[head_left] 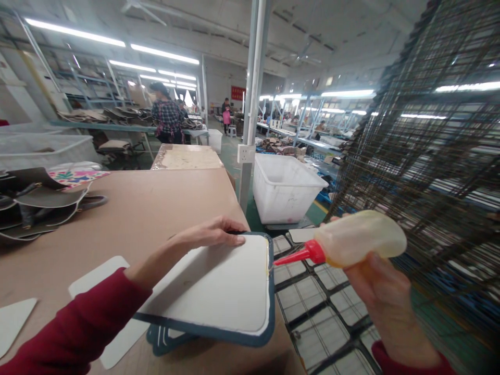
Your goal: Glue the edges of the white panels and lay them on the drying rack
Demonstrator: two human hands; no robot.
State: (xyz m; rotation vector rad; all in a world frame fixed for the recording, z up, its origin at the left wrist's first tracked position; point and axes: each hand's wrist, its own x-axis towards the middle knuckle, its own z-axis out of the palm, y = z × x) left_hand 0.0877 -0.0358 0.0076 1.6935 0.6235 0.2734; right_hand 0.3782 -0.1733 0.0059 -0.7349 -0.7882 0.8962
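Observation:
My left hand [219, 232] grips the far edge of a white panel with a dark blue border [219, 291], thumb on top and fingers mostly hidden. The panel juts over the table's right side, with other blue-edged pieces [166, 336] partly beneath it. In my right hand [378, 284] a squeeze bottle [359, 239] of pale yellowish liquid lies tipped sideways. Its red nozzle [292, 257] points left, with the tip at the panel's right border. A thin yellowish line runs along that border near the tip.
Loose white sheets [15, 323] lie on the brown table [175, 192], and dark leather-like pieces [35, 203] are heaped at left. Wire racks [324, 317] hold pale panels below right; tall stacked racks [441, 125] rise behind. A white bin [285, 192] stands near a post [252, 104]. People work farther back.

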